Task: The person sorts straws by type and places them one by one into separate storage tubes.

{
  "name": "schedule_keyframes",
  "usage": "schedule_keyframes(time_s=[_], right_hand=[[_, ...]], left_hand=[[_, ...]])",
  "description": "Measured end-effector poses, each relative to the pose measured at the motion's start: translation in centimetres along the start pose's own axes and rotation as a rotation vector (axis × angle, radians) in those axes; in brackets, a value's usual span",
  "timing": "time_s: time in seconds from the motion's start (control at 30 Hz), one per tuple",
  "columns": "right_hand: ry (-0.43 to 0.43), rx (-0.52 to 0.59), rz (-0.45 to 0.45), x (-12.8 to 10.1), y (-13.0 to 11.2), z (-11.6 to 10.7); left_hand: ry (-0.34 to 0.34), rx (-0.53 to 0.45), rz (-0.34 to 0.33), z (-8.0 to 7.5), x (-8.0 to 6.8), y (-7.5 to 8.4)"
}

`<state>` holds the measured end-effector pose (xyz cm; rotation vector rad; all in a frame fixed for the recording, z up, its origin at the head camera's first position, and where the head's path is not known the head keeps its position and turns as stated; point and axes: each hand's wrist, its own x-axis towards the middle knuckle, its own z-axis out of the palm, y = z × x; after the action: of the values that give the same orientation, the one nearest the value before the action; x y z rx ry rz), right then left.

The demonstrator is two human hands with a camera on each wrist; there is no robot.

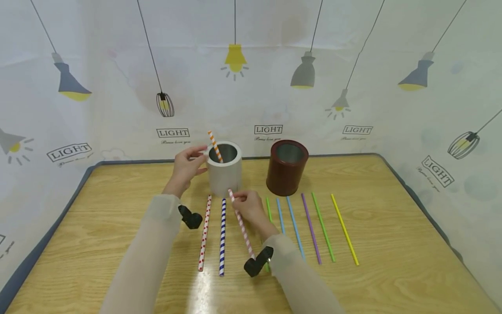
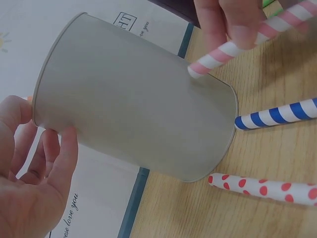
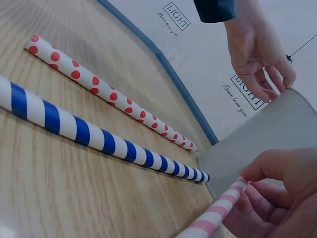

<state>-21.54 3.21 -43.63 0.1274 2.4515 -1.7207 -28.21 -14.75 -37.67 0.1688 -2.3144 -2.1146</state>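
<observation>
Pink-and-white striped, a paper straw point(image 1: 242, 226) is being pinched near its upper end by the right hand point(image 1: 251, 208), just below the centre of the head view. The straw is slanting from the fingertips down toward the lower middle of the frame, its long lower part trailing past the wrist. Its top tip is lying against the base of the grey cup point(image 1: 225, 168), just above the fingers; the left wrist view is showing that tip point(image 2: 198, 69) touching the cup's wall.

The left hand point(image 1: 187, 168) is resting at the cup's rim, left of centre, with fingertips curling onto the edge and steadying it. An orange-and-white striped straw point(image 1: 215, 146) is standing tilted inside the cup, its top leaning toward the upper left.

On the wooden table point(image 1: 392, 244), directly left of the held straw, a blue striped straw point(image 1: 222, 237) and a red-dotted straw point(image 1: 204, 233) are lying side by side, their upper ends almost touching the cup's foot. To the right, a dark red cup point(image 1: 287, 168) is standing upright, with thin plain straws point(image 1: 313, 226) in green, blue, purple and yellow lying in a row below it.
</observation>
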Motion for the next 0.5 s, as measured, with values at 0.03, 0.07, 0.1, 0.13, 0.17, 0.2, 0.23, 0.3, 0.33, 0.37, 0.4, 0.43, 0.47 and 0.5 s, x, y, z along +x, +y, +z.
schedule_keyframes(time_s=[0.03,0.07,0.1,0.13,0.17,0.2,0.23,0.3,0.33,0.37,0.4,0.43,0.47,0.5], right_hand=[[0.005,-0.013,-0.015,0.0,-0.2,-0.1],[0.011,-0.027,-0.029,0.0,-0.3,-0.2],[0.014,-0.032,-0.039,0.0,-0.4,-0.2],[0.016,-0.033,-0.042,0.0,-0.5,-0.3],[0.019,-0.028,-0.042,0.0,-0.6,-0.4],[0.019,-0.019,-0.040,0.0,-0.7,-0.4],[0.024,-0.010,-0.042,0.1,-0.8,-0.5],[0.029,0.026,-0.040,0.1,-1.0,-0.6],[0.029,0.049,-0.039,0.1,-1.0,-0.7],[0.031,0.071,-0.043,0.1,-1.2,-0.8],[0.032,0.087,-0.051,0.1,-1.3,-0.9],[0.031,0.107,-0.057,0.1,-1.5,-1.0],[0.028,0.130,-0.065,0.0,-1.6,-1.2],[0.027,0.149,-0.076,0.0,-1.8,-1.4]], left_hand=[[0.001,-0.001,0.000,0.0,0.0,0.0],[0.002,-0.001,0.001,0.0,0.0,0.1],[0.004,-0.002,0.000,0.0,0.0,0.1],[0.003,-0.002,-0.001,0.0,0.0,0.1],[0.004,0.000,-0.002,0.0,0.0,0.2],[0.002,-0.002,-0.002,0.0,-0.1,0.2],[0.002,-0.004,-0.002,0.0,-0.1,0.2],[-0.002,-0.004,-0.005,0.0,-0.1,0.3],[-0.005,-0.005,-0.004,0.0,-0.1,0.3],[-0.007,-0.007,-0.005,0.0,-0.1,0.3],[-0.010,-0.009,-0.005,0.0,-0.1,0.3],[-0.012,-0.010,-0.007,0.0,-0.1,0.3],[-0.014,-0.011,-0.008,0.0,-0.1,0.3],[-0.015,-0.012,-0.010,0.0,-0.1,0.3]])
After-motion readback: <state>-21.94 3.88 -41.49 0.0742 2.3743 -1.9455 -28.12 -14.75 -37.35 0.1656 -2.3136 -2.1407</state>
